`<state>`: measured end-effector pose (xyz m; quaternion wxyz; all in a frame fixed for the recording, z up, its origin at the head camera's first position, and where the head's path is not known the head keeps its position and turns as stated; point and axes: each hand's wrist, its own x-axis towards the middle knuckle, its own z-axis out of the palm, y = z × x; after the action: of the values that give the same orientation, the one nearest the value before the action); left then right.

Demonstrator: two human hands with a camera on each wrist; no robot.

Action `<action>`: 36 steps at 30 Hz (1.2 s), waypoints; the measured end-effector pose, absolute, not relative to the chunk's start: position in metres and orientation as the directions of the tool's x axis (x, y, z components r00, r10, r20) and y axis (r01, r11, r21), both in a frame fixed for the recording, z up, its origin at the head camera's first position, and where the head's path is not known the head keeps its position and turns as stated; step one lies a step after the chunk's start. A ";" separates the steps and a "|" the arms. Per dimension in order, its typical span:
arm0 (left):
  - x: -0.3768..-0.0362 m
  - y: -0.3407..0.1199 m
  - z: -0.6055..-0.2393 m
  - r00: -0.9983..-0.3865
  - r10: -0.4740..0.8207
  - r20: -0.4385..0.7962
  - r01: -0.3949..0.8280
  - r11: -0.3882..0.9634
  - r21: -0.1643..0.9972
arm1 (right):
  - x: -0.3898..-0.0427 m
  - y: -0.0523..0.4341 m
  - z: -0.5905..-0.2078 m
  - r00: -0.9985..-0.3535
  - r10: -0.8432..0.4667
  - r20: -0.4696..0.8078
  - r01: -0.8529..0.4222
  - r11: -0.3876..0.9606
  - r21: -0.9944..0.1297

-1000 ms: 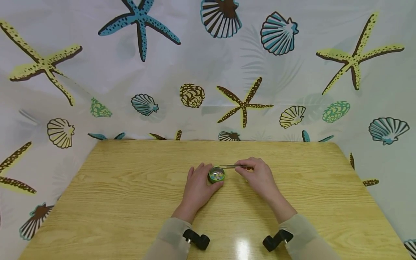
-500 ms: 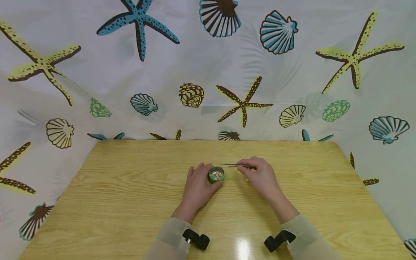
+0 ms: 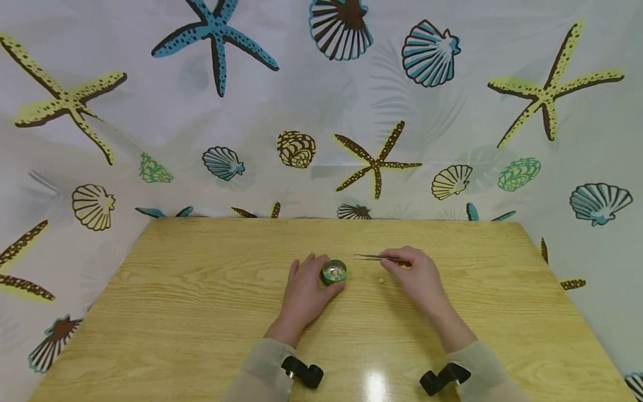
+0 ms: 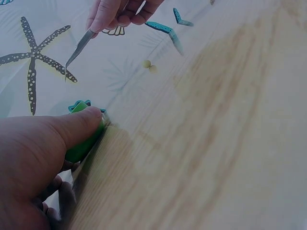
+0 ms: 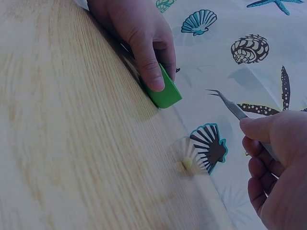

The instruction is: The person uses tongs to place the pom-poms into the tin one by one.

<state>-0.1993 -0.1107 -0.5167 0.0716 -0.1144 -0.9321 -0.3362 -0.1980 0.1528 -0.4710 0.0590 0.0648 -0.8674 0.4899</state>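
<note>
My left hand (image 3: pixel 305 290) holds a small round green container (image 5: pixel 169 95) on the table, thumb on the near side and fingers around the left. Several pastel bits, like beads, lie inside it in the head view. Right of the container, my right hand (image 3: pixel 416 279) pinches metal tweezers (image 5: pixel 234 109) between thumb and fingers. Their bent tips point left and stand slightly apart, with nothing visible between them. A small yellow ball, like a bead (image 3: pixel 381 281), lies on the table below the tweezers, left of the right hand.
The wooden table (image 3: pixel 201 290) reaches back to a white cloth (image 3: pixel 261 111) printed with starfish and shells. Black wrist mounts (image 3: pixel 303 372) sit on both sleeves.
My right hand has moved right with the tweezers, drawing their tips away from the container's rim. The yellow bead now shows fully. My left hand stays on the container.
</note>
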 end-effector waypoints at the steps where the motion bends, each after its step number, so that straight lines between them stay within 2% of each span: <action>1: -0.199 -0.111 -0.517 -0.964 0.165 0.209 0.260 0.747 0.612 | -0.197 0.155 -0.471 -0.985 -0.052 0.164 -0.167 0.509 -0.844; 18: -0.198 -0.109 -0.515 -0.965 0.164 0.204 0.257 0.745 0.616 | -0.191 0.186 -0.479 -0.987 -0.010 0.159 -0.141 0.522 -0.841; 36: -0.199 -0.109 -0.516 -0.965 0.158 0.210 0.256 0.743 0.618 | -0.185 0.216 -0.494 -0.992 -0.034 0.125 -0.123 0.564 -0.817</action>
<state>-0.1987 -0.1093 -0.5164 0.0722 -0.1111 -0.9308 -0.3406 -0.1849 0.2156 -0.4939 0.0475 0.0445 -0.8829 0.4650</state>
